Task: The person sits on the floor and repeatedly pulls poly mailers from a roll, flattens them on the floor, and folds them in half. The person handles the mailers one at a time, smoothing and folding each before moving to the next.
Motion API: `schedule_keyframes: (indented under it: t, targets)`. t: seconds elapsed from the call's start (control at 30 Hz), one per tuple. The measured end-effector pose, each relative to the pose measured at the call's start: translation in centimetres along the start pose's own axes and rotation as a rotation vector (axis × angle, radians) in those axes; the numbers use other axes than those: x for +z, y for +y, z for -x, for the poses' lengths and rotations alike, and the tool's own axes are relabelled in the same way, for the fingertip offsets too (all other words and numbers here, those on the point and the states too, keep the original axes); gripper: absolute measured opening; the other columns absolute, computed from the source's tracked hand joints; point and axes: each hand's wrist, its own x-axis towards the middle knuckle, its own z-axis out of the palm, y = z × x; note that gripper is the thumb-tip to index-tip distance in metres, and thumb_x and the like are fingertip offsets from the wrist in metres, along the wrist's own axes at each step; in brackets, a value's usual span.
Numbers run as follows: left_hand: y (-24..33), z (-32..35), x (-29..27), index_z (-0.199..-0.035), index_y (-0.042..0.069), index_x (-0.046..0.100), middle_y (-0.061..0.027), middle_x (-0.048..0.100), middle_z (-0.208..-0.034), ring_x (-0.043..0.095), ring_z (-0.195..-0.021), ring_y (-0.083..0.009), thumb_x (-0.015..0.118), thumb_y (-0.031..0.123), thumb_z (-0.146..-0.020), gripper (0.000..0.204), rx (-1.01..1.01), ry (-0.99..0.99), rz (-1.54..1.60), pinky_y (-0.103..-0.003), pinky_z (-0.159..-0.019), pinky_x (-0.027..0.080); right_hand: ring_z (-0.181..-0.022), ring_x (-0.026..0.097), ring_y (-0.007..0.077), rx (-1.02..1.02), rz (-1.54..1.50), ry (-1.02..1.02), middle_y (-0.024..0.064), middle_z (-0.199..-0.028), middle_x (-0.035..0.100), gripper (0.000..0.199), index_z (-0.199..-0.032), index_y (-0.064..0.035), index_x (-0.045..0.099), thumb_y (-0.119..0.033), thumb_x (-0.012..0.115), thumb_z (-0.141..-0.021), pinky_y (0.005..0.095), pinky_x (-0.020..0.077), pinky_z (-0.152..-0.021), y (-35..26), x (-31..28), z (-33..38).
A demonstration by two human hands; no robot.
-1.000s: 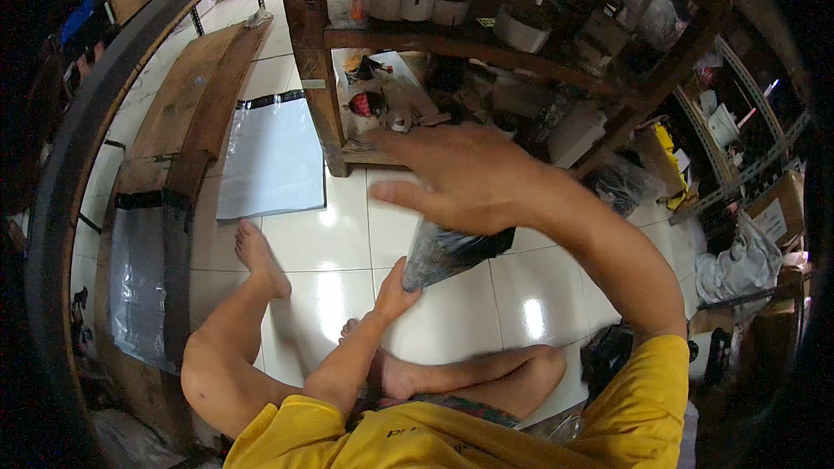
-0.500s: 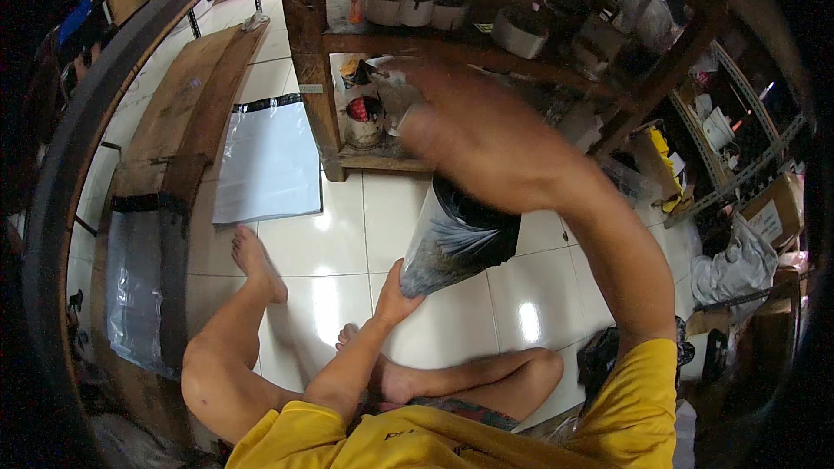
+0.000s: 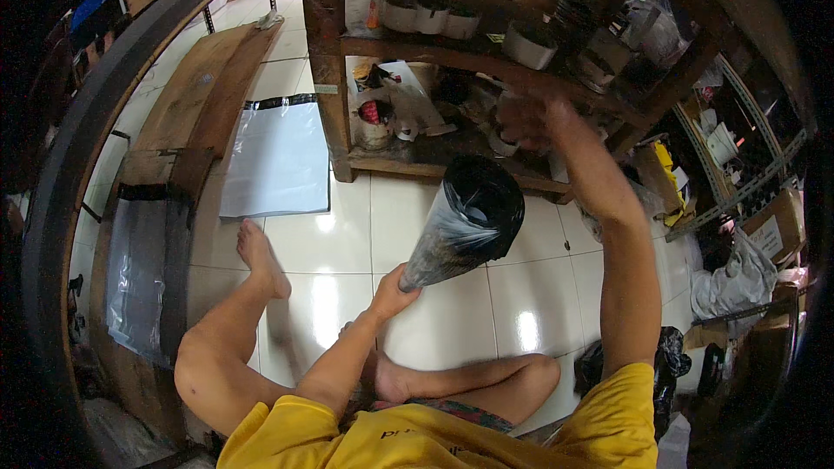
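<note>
My left hand (image 3: 393, 295) is closed around the narrow lower end of a rolled bundle of plastic bags (image 3: 447, 239). The bundle is whitish-grey outside and black at its wide, hollow upper end, and it leans up to the right above the tiles. My right hand (image 3: 530, 119) is stretched out beyond the bundle, in front of the lower shelf (image 3: 408, 156). Its fingers are smeared by motion, so whether they hold anything cannot be made out. Nearest to it are dim, cluttered items and a pale round container (image 3: 502, 144).
A flat stack of white plastic bags (image 3: 276, 161) lies on the floor beside my foot. More clear-grey bags (image 3: 135, 274) rest on the wooden boards at left. White pots (image 3: 530, 45) stand on the upper shelf. A black plastic bag (image 3: 669, 356) lies near my right elbow.
My right arm has swung right and away from above the bundle, toward the lower shelf's right part. The bundle's rolled upper end now shows. My left hand keeps its hold.
</note>
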Motion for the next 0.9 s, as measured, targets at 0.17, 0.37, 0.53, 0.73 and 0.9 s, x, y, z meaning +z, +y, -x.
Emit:
schedule_keyframes:
  t: [0.17, 0.37, 0.53, 0.73, 0.9]
  targets:
    - [1.1, 1.1, -1.4, -0.126, -0.001, 0.059, -0.0190, 0.071, -0.111, 0.068, -0.104, -0.0289, 0.075, 0.013, -0.079, 0.051, -0.060, -0.053, -0.099, -0.036, -0.093, 0.052, -0.134, 0.047, 0.0281, -0.009, -0.113, -0.185, 0.0176, -0.146, 0.047, 0.086, -0.153, -0.0031, 0.030, -0.062, 0.054, -0.096, 0.0394, 0.0351, -0.113, 2.6, 3.7, 3.7]
    - [1.8, 5.1, -1.4, -0.125, -0.002, 0.060, -0.0200, 0.070, -0.110, 0.068, -0.104, -0.0301, 0.074, 0.007, -0.077, 0.051, 0.007, 0.035, -0.124, -0.035, -0.092, 0.052, -0.132, 0.047, 0.0251, -0.018, -0.227, -0.248, 0.0176, -0.143, 0.048, 0.085, -0.154, -0.0032, 0.028, -0.057, 0.058, -0.095, 0.0365, 0.0361, -0.110, 0.3, 6.5, 5.3]
    - [0.4, 9.1, -2.0, -0.128, -0.001, 0.058, -0.0207, 0.068, -0.114, 0.067, -0.106, -0.0319, 0.075, 0.003, -0.074, 0.057, 0.102, 0.168, -0.212, -0.036, -0.093, 0.052, -0.125, 0.054, 0.0257, -0.011, -0.278, -0.402, 0.0179, -0.136, 0.053, 0.083, -0.154, -0.0025, 0.027, -0.048, 0.063, -0.094, 0.0369, 0.0400, -0.107, -2.5, 7.7, 4.8]
    - [0.5, 8.5, -0.5, -0.145, 0.004, 0.041, -0.0233, 0.057, -0.132, 0.057, -0.123, -0.0389, 0.083, 0.016, -0.072, 0.085, 0.115, 0.157, -0.154, -0.042, -0.104, 0.046, -0.124, 0.055, 0.0273, -0.126, 0.002, -0.324, 0.0209, -0.130, 0.057, 0.081, -0.154, -0.0021, 0.025, -0.046, 0.061, -0.096, 0.0381, 0.0410, -0.106, -4.4, 5.8, 3.9]
    - [0.3, 8.9, 0.2, -0.148, 0.004, 0.035, -0.0244, 0.051, -0.138, 0.054, -0.125, -0.0411, 0.085, 0.018, -0.071, 0.094, 0.169, 0.251, -0.181, -0.044, -0.104, 0.047, -0.126, 0.056, 0.0376, -0.410, 0.409, -0.066, 0.0263, -0.138, 0.055, 0.074, -0.148, -0.0002, 0.038, -0.045, 0.061, -0.094, 0.0451, 0.0422, -0.107, -9.2, 6.9, 1.6]
